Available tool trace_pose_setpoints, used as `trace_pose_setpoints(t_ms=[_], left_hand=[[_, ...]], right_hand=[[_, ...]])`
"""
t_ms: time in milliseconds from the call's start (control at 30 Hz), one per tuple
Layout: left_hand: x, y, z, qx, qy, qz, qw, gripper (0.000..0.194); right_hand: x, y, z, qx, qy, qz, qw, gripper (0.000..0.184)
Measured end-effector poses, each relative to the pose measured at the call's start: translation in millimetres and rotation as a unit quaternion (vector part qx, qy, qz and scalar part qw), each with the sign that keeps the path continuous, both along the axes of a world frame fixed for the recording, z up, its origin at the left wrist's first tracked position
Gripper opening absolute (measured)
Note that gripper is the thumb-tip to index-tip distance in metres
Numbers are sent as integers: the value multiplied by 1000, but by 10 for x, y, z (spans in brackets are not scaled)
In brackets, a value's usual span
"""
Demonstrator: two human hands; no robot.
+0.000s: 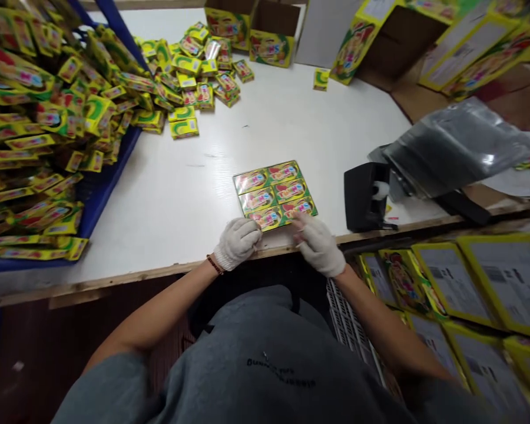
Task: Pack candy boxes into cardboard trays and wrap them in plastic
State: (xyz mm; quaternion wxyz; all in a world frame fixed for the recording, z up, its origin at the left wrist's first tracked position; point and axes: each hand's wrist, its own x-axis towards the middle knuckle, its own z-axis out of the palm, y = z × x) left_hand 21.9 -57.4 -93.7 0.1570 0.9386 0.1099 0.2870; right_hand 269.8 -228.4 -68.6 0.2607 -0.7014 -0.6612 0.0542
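Observation:
A flat pack of small yellow-green boxes (275,195), arranged in two columns and apparently under clear plastic, lies near the table's front edge. My left hand (238,242), in a white glove, is closed at the pack's near left corner, fingers curled in. At the near right corner, the fingers of my gloved right hand (320,245) bend over the edge, with bare-looking fingertips against the pack. Exactly what each hand pinches under the fingers is hidden.
A blue crate (108,203) of loose small boxes (44,118) spills onto the white table (194,194) at left. A black tape dispenser (365,197) and clear plastic bags (463,147) sit at right. Open cartons (271,47) stand behind; packed cartons (450,282) are below right.

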Motion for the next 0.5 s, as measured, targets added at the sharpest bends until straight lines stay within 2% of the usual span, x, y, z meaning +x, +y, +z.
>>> trace_pose_setpoints(t_ms=[33, 67, 133, 167, 233, 300, 400, 500], left_hand=[[1, 11, -23, -8, -8, 3, 1000, 23], [2, 15, -47, -17, -17, 6, 1000, 23], [6, 10, -87, -25, -33, 8, 999, 22], [9, 5, -100, -24, -38, 10, 999, 22], [9, -1, -105, -14, -45, 12, 999, 23], [-2, -8, -88, -10, -54, 9, 998, 23], [-36, -25, -44, -23, -60, 27, 998, 16], [-45, -28, 0, -6, -52, 56, 997, 13]], right_hand=[[226, -149, 67, 14, 16, -95, 995, 45], [474, -304, 142, 24, 22, -211, 977, 45], [971, -580, 294, 5, 47, -432, 901, 48], [1185, -682, 360, -49, 88, -482, 870, 47], [1487, -793, 447, -112, 148, -491, 851, 39], [1607, -801, 469, -144, 197, -454, 857, 30], [1589, -742, 420, -140, 229, -429, 862, 26], [1538, -762, 352, -128, 222, -416, 873, 36]])
